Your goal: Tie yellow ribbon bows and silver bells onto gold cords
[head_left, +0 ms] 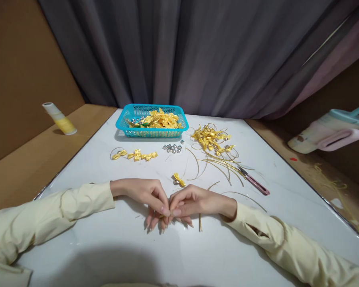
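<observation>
My left hand [152, 199] and my right hand [191, 202] meet low in the middle of the view, thumbs and fingertips pinched together. A bit of yellow shows beneath the left fingertips; the rest of what they hold is hidden. A gold cord [200, 222] pokes out below my right hand. Just beyond the hands lies a yellow bow [179, 180] with a silver bead [176, 182] beside it. Farther off are several loose silver beads [172, 148] and a row of yellow bows [142, 155].
A blue basket [152, 133] holds yellow bows and beads. To its right are a pile of corded bows [211, 137], gold cords [224, 163] and a pink-handled cutting tool [254, 181]. A spool [60, 118] stands left; a tumbler [326, 129] is at right.
</observation>
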Motion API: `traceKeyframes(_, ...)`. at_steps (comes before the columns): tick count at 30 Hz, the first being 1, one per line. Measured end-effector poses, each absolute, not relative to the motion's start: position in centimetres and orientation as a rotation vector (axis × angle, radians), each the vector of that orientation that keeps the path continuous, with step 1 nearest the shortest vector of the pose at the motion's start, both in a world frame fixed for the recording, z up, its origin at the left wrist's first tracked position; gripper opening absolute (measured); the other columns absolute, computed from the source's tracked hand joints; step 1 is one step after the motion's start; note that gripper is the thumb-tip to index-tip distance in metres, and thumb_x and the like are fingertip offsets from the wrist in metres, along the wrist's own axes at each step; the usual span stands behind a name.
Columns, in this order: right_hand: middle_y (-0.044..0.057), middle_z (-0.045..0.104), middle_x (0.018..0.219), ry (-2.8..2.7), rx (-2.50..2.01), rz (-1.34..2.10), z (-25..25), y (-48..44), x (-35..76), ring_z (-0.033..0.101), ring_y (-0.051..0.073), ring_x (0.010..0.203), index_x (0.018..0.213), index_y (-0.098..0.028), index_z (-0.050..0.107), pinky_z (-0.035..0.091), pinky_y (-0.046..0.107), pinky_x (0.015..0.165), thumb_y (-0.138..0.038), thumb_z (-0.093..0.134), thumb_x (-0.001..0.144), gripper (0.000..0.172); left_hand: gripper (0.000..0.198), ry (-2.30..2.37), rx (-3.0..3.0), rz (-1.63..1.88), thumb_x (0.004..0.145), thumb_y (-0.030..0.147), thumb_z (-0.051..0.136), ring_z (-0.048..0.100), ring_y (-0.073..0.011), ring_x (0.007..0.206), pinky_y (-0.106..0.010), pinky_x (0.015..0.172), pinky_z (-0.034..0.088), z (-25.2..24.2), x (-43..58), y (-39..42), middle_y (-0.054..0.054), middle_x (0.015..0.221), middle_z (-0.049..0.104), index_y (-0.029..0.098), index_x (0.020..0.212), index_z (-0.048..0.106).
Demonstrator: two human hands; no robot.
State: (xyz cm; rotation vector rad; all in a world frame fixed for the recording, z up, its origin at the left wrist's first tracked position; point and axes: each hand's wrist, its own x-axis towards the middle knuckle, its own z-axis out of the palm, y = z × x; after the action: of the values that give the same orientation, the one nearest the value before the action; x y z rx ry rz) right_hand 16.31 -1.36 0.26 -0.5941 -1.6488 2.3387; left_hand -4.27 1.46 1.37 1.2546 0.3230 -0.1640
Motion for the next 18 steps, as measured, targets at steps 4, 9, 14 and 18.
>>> traceKeyframes(4,-0.003,0.053,0.057,-1.667,-0.597,2.344,0.32,-1.32,16.24,0.048,0.005,0.047,0.083,-0.008,0.066,0.042,0.019,0.049,-0.028,0.064,0.079,0.021,0.024,0.359,1.250,-0.175,0.083,0.031,0.060,0.063,-0.0112,0.051,-0.018,0.051,0.051,1.41,-4.25,1.46,-0.009,0.079,0.072,0.011,0.088,0.072)
traceKeyframes(9,-0.001,0.055,0.060,-1.638,-0.606,2.385,0.46,-1.25,16.36,0.052,0.006,0.049,0.084,-0.008,0.064,0.045,0.020,0.051,-0.025,0.065,0.077,0.018,0.022,0.376,1.269,-0.153,0.082,0.030,0.061,0.059,-0.0086,0.046,-0.015,0.042,0.045,1.26,-4.28,1.53,-0.008,0.078,0.072,0.013,0.085,0.073)
traceKeyframes(14,0.004,0.060,0.071,-1.632,-0.558,2.424,0.83,-1.07,16.64,0.057,0.008,0.053,0.087,-0.006,0.064,0.048,0.023,0.057,-0.023,0.065,0.077,0.020,0.020,0.376,1.277,-0.160,0.081,0.028,0.062,0.056,-0.0080,0.045,-0.015,0.041,0.043,1.41,-4.30,1.54,-0.007,0.071,0.071,0.012,0.079,0.072)
traceKeyframes(18,0.004,0.060,0.073,-1.647,-0.540,2.405,0.64,-0.98,16.66,0.057,0.008,0.053,0.085,-0.006,0.064,0.048,0.022,0.057,-0.024,0.064,0.078,0.019,0.021,0.377,1.286,-0.169,0.081,0.029,0.061,0.055,-0.0072,0.044,-0.014,0.041,0.043,1.70,-4.20,1.53,-0.006,0.068,0.070,0.012,0.076,0.071)
